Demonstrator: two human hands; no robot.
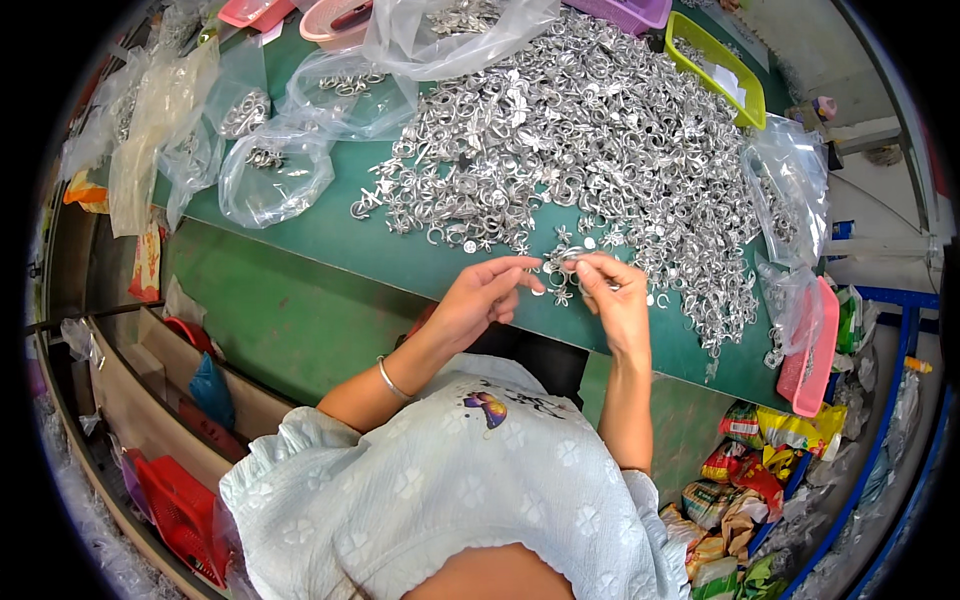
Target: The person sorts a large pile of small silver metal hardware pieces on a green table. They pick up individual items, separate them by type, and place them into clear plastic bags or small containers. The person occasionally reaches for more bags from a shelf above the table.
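Observation:
A wide heap of small silver metal pieces (570,110), many of them curved like open rings and some flower-shaped, covers the green table. At its near edge, my right hand (618,292) is closed in a pinch on a small silver metal piece (573,256); its exact shape is partly hidden by the fingers. My left hand (482,303) is just to the left, index finger stretched toward that piece and the other fingers loosely bent, with nothing visible in them. A few loose flower-shaped pieces (562,297) lie between the two hands.
Clear plastic bags (275,180) holding metal pieces lie at the left, with another bag (790,190) at the right. A yellow-green basket (715,70) stands far right, and a pink basket (812,350) hangs by the table's right edge. Several colourful packets (745,450) fill a low rack.

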